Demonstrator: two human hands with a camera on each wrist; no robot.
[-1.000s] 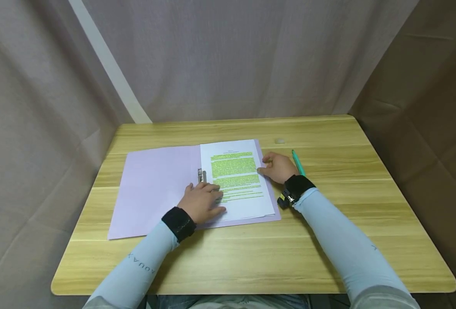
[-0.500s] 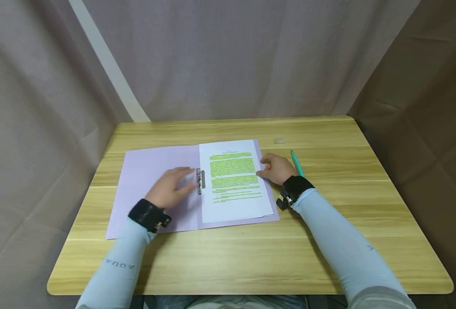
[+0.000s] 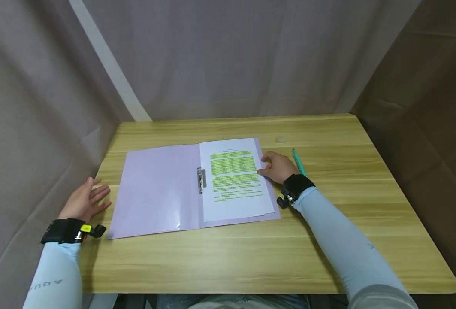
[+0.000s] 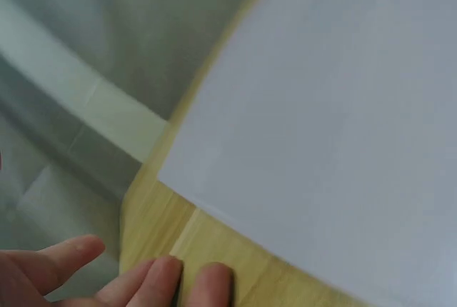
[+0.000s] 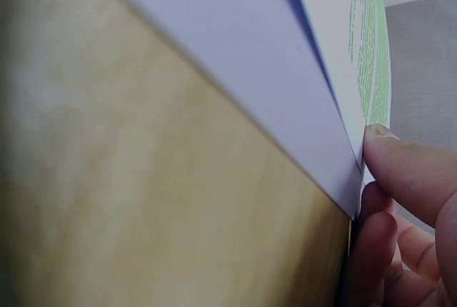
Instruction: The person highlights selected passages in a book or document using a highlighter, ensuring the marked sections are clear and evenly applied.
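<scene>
An open lilac folder lies flat on the wooden table. A metal clip on its spine holds a stack of white paper with green-highlighted text on the right half. My right hand pinches the folder's right edge: the thumb lies against the paper's edge and the fingers curl underneath. My left hand rests with its fingers straight on the table's left edge, just left of the folder's left flap, holding nothing.
A green pen lies just right of my right hand. A small pale eraser-like piece sits behind it. Beige curtains close in the table on the left, back and right.
My left hand left the paper by the clip and swept left across the folder's flap to the table's left edge. The right hand stayed at the folder's right edge.
</scene>
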